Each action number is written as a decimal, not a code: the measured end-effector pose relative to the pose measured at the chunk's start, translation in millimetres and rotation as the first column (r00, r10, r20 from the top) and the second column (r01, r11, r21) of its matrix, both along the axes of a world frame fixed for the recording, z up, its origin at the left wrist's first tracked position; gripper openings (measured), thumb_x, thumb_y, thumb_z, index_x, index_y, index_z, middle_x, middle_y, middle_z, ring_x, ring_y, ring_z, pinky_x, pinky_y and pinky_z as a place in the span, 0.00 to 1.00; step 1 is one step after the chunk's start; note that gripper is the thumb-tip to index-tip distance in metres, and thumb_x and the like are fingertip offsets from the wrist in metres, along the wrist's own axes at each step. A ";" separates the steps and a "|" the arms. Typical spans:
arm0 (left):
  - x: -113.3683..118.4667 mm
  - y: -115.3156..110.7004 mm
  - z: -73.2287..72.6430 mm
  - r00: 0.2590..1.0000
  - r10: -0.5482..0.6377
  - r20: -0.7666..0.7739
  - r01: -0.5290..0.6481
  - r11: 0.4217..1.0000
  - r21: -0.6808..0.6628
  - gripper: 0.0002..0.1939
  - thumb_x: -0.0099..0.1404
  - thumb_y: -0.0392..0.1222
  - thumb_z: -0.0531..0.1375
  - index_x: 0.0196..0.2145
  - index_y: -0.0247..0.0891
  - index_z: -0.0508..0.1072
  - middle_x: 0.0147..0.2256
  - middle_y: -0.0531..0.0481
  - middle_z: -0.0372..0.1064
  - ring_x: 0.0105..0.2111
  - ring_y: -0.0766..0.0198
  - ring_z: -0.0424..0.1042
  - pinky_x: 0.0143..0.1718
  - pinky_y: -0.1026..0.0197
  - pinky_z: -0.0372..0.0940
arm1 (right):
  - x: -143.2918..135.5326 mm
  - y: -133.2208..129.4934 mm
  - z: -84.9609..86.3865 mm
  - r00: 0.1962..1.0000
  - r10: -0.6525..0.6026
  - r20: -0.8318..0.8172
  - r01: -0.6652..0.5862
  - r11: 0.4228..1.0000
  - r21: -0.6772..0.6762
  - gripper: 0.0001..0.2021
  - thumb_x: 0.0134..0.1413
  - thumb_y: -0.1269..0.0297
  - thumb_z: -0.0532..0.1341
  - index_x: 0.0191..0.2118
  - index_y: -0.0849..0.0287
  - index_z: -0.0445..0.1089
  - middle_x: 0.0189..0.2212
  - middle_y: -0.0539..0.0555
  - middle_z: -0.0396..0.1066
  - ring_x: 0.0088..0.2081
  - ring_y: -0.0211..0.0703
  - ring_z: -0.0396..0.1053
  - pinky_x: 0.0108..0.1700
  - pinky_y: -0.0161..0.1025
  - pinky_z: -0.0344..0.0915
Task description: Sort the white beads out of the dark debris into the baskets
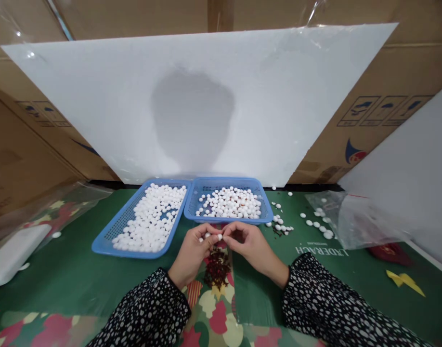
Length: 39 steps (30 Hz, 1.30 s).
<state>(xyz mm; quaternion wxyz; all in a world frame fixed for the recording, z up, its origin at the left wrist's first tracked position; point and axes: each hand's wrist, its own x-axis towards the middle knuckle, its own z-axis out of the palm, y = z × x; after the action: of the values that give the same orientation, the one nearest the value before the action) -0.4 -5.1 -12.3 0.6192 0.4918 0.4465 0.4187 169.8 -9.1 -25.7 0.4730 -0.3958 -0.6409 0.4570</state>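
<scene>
Both hands meet just in front of the right blue basket (228,220). My left hand (194,250) is closed, its fingertips pinching a small white ball (219,237), with more white showing between the fingers. The thumb and forefinger of my right hand (252,246) come together at the same ball's right side. Beneath the hands lies a pile of dark red bits (217,269) on patterned paper. Many white balls (233,202) sit in the right basket, and the left blue basket (129,254) holds a larger heap of them.
Loose white balls (328,234) are scattered right of the baskets, beside a clear plastic bag (369,221). A yellow scrap (405,280) lies far right, a white object (17,253) far left. A white board (264,106) stands behind.
</scene>
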 end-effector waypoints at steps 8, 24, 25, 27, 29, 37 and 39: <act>2.2 -0.4 0.1 0.998 0.038 0.056 -0.037 0.999 -0.016 0.13 0.55 0.47 0.67 0.28 0.36 0.70 0.19 0.58 0.57 0.18 0.74 0.48 0.17 0.70 0.40 | -2.7 -2.8 1.0 0.999 -0.053 0.005 0.052 0.997 0.054 0.02 0.55 0.67 0.62 0.32 0.58 0.69 0.32 0.51 0.73 0.34 0.41 0.71 0.39 0.39 0.68; 0.7 -2.9 5.6 1.000 -0.007 0.026 0.007 1.000 -0.006 0.13 0.56 0.46 0.66 0.28 0.36 0.68 0.19 0.59 0.57 0.18 0.75 0.50 0.17 0.71 0.42 | -6.1 -7.6 4.4 0.995 -0.084 0.044 0.077 0.986 0.149 0.05 0.56 0.69 0.63 0.40 0.57 0.69 0.34 0.50 0.74 0.34 0.40 0.71 0.38 0.38 0.69; 1.4 -3.2 7.1 0.999 -0.004 0.036 0.005 1.000 -0.010 0.13 0.56 0.46 0.66 0.30 0.37 0.68 0.20 0.59 0.58 0.18 0.75 0.51 0.17 0.71 0.43 | -5.7 -7.7 6.3 0.996 -0.063 0.060 0.051 0.982 0.183 0.08 0.56 0.69 0.63 0.43 0.56 0.70 0.36 0.51 0.74 0.36 0.40 0.72 0.40 0.39 0.69; 2.5 -3.2 8.9 0.998 0.006 0.058 -0.004 1.000 -0.026 0.15 0.55 0.46 0.67 0.33 0.39 0.65 0.21 0.60 0.60 0.18 0.74 0.54 0.17 0.72 0.45 | -4.5 -6.7 10.1 0.992 -0.042 0.123 0.009 0.966 0.258 0.10 0.57 0.70 0.62 0.45 0.54 0.71 0.40 0.52 0.75 0.40 0.41 0.72 0.43 0.41 0.69; 2.7 -2.0 8.6 0.998 0.021 0.051 -0.020 0.999 -0.032 0.16 0.56 0.47 0.66 0.34 0.41 0.62 0.22 0.60 0.62 0.18 0.74 0.55 0.16 0.73 0.45 | -1.2 -2.7 13.9 0.982 -0.077 0.172 0.019 0.949 0.315 0.08 0.58 0.69 0.62 0.43 0.53 0.73 0.39 0.52 0.76 0.40 0.43 0.73 0.44 0.42 0.69; -6.2 5.7 7.4 0.998 0.014 0.066 -0.002 0.985 -0.171 0.18 0.64 0.57 0.54 0.29 0.38 0.64 0.18 0.60 0.54 0.14 0.76 0.45 0.13 0.71 0.35 | 39.1 46.9 20.1 0.876 -0.427 0.226 0.269 0.819 0.507 0.05 0.56 0.70 0.63 0.38 0.57 0.75 0.35 0.54 0.77 0.35 0.46 0.74 0.38 0.42 0.69; -8.0 5.5 11.0 0.993 0.008 0.114 0.018 0.974 -0.225 0.16 0.64 0.55 0.55 0.30 0.38 0.65 0.20 0.58 0.56 0.15 0.76 0.49 0.13 0.70 0.34 | 44.9 52.4 17.4 0.839 -0.443 0.317 0.218 0.806 0.550 0.07 0.58 0.71 0.61 0.40 0.57 0.75 0.38 0.55 0.76 0.39 0.48 0.73 0.42 0.45 0.69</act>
<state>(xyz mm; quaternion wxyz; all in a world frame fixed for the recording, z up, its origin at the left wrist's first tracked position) -8.4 0.4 -1.3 0.6965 0.3949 0.4538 0.3912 214.8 43.3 -8.3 0.4784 -0.4609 -0.7424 0.0871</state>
